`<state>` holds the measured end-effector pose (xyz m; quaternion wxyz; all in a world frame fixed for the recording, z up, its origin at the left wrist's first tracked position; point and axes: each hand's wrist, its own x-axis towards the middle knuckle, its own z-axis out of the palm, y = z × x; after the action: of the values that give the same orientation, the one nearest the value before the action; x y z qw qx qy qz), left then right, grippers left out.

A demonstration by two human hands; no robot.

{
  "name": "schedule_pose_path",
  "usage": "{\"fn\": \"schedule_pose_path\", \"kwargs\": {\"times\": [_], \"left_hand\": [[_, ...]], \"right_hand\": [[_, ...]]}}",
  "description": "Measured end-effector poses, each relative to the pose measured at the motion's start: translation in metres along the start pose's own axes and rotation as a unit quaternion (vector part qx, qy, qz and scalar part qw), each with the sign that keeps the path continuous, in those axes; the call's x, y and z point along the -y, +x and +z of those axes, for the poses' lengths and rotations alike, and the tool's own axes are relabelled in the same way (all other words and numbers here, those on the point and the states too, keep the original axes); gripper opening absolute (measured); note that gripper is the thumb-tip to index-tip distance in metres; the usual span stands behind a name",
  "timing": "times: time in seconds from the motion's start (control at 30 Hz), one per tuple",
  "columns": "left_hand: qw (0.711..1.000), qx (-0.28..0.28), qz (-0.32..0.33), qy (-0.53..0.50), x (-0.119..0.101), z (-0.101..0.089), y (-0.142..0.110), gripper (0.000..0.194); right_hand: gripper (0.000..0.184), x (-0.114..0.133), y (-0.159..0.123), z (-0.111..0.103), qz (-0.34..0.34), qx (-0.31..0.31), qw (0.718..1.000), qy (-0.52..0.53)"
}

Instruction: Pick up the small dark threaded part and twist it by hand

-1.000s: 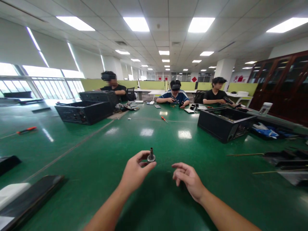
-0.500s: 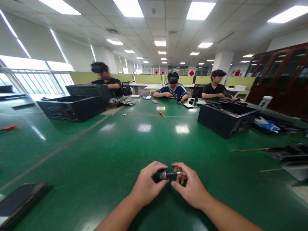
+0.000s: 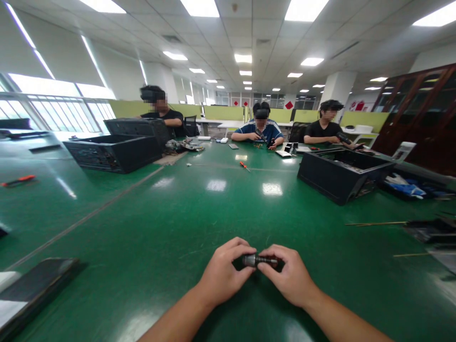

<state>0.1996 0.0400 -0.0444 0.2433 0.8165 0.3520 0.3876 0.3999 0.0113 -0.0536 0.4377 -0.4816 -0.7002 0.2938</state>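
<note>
My left hand is closed around a dark cylindrical tool with a grey metal collar, which looks like the chuck end of a power screwdriver. A thin bit points out of it to the right. Thumb and fingers of my right hand are closed around this bit, close against the collar. The rest of the tool is hidden under my left palm. Both hands are just above the near part of the green table.
Open black computer cases stand at left and right. A red screwdriver lies mid-table and an orange-handled tool far left. A dark flat panel is near left. Several people sit across the table, one opposite.
My right hand has closed in from beside the bit onto it, and the gap between my hands has narrowed. The view has shifted slightly, so the scene sits further right.
</note>
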Motion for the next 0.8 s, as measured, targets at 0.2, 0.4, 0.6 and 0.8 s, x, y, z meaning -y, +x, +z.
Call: {"fn": "schedule_pose_path", "kwargs": {"times": [0.2, 0.4, 0.6, 0.8], "left_hand": [[1.000, -0.007, 0.003, 0.013, -0.0025, 0.0002, -0.0010, 0.029], [1.000, -0.008, -0.001, 0.016, -0.0052, -0.0011, -0.0007, 0.029], [1.000, -0.007, 0.000, 0.017, -0.0054, -0.0011, -0.0015, 0.030], [1.000, -0.006, 0.000, 0.023, -0.0050, -0.0017, -0.0008, 0.031]], "right_hand": [[0.007, -0.0011, 0.0005, -0.0012, 0.002, -0.004, 1.000, -0.006], [0.007, -0.0022, 0.0008, -0.0023, 0.003, 0.002, 1.000, -0.008], [0.007, -0.0011, 0.0004, -0.0031, 0.002, 0.004, 1.000, -0.012], [0.008, -0.0038, 0.0000, -0.0027, 0.002, 0.006, 1.000, -0.014]]}}
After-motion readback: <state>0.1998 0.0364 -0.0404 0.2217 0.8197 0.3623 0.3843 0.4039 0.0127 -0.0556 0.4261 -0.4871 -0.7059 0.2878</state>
